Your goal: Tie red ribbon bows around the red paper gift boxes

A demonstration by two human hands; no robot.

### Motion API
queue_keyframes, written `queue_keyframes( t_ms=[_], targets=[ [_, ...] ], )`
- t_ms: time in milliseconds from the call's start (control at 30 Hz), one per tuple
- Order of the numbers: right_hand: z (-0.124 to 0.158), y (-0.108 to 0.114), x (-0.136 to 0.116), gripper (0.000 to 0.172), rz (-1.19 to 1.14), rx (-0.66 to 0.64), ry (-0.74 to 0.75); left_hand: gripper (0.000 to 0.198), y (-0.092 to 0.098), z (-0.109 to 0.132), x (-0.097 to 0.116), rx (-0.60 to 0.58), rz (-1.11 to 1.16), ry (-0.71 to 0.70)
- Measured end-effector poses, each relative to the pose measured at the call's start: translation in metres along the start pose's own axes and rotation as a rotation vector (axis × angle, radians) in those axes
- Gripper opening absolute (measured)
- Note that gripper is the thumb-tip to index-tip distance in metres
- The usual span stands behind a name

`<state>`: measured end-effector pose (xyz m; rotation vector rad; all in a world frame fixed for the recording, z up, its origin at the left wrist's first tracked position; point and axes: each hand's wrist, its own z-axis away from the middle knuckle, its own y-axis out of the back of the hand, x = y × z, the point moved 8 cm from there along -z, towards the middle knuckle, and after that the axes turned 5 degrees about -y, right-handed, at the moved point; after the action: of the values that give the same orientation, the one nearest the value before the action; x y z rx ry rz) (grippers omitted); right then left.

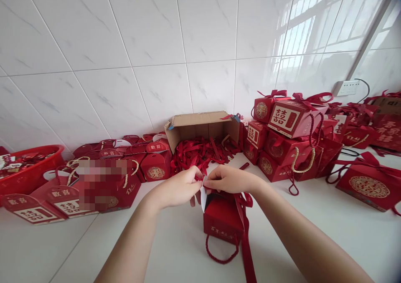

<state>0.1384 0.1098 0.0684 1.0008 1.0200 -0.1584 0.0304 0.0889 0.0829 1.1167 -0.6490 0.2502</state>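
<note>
A small red gift box (222, 218) stands on the white counter between my hands, its red rope handle (223, 261) hanging toward me. My left hand (183, 187) is closed, thumb and finger pinching at the upper left edge of the box's flap (203, 199), whose white inner side shows. From the right, my right hand (231, 178) pinches at that same flap top, fingertips nearly touching those of the left. A dark red ribbon (247, 245) loops at the box's right side and trails down the counter. Whether ribbon is also between my fingertips is hidden.
Behind the box, an open cardboard carton (202, 119) lies with loose red ribbons (200, 151) spilling out. Ribbon-tied boxes (283, 120) are stacked right; another box (368, 183) sits farther right. Boxes with raised flaps (33, 208) and a red basin (52, 152) are left. A tiled wall closes the back.
</note>
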Motion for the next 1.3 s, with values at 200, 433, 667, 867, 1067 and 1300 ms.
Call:
queue_keyframes(
  t_ms=[200, 433, 667, 867, 1067, 1300],
  targets=[
    [0.0, -0.003, -0.005, 0.03, -0.019, -0.023, 0.055, 0.016, -0.002, -0.003, 0.004, -0.006, -0.007, -0.07],
    [0.018, 0.032, -0.001, 0.03, 0.043, 0.182, -0.034, 0.008, 0.064, 0.014, -0.002, 0.563, 0.382, -0.263],
    [0.07, 0.065, 0.012, 0.016, 0.251, 0.213, -0.191, 0.039, 0.119, 0.076, -0.022, 1.424, 0.674, -0.55],
    [0.061, 0.031, 0.022, 0.03, 0.376, -0.048, -0.291, 0.02, 0.04, -0.002, -0.001, 0.273, 0.101, -0.263],
    [0.037, 0.02, 0.013, 0.027, 0.423, -0.029, -0.272, 0.02, 0.004, -0.012, -0.007, -0.022, 0.043, -0.187],
    [0.033, 0.014, 0.008, 0.023, 0.326, -0.122, -0.161, 0.022, 0.007, -0.006, -0.01, -0.1, 0.021, -0.164]
  ],
)
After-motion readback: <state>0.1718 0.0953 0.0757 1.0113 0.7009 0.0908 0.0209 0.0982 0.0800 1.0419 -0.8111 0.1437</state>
